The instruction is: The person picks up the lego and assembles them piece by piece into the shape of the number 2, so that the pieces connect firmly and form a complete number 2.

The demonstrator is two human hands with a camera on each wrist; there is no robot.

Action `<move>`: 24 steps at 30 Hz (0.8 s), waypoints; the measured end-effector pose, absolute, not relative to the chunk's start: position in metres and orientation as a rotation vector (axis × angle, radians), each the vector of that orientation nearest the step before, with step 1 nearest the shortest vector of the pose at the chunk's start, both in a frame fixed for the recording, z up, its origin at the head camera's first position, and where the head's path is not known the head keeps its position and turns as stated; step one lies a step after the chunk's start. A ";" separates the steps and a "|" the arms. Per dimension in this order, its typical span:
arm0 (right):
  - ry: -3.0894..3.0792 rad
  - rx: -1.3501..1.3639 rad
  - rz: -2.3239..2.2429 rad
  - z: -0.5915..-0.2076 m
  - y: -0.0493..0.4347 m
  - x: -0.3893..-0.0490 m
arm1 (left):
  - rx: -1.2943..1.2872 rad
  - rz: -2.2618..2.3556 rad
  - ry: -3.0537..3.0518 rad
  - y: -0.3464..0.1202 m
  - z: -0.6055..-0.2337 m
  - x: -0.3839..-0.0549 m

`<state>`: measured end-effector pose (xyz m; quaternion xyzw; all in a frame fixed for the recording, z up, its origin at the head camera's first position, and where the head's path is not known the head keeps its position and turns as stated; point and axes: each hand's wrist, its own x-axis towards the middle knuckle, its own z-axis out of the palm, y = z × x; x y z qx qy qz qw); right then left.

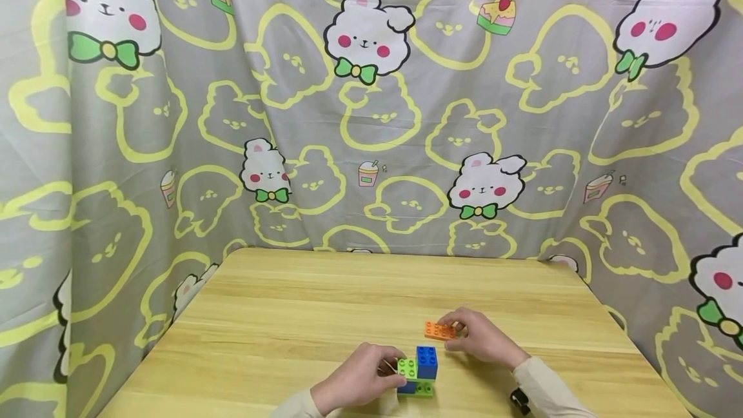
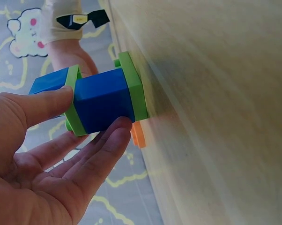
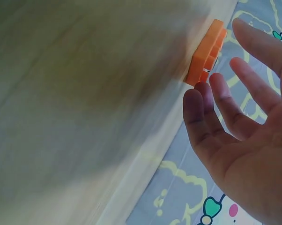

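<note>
Left hand (image 1: 361,374) grips a green-and-blue block stack (image 2: 103,101); right hand (image 1: 483,338), fingers loosely open, is at the orange block (image 3: 204,54) on the counter (image 1: 302,302).

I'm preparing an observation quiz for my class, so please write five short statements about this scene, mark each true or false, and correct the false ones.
1. The left hand is holding a stack of blue and green blocks. True.
2. The right hand is at the orange block. True.
3. The orange block is on top of the stack. False: it is on the table, apart from the stack.
4. The stack's bottom block is green. True.
5. The stack's top block is green. False: the top block is blue.
</note>
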<state>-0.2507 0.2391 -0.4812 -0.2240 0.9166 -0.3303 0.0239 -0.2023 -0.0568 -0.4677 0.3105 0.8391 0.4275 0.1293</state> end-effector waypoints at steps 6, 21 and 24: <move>2.830 -0.681 -1.034 -0.482 0.238 -0.252 | 0.899 1.237 2.442 -0.057 -0.468 -0.202; 2.853 -0.711 -0.958 -0.486 0.238 -0.258 | 0.833 1.225 2.437 -0.055 -0.467 -0.202; 2.859 -0.714 -0.954 -0.486 0.239 -0.257 | 0.834 1.229 2.432 -0.055 -0.468 -0.202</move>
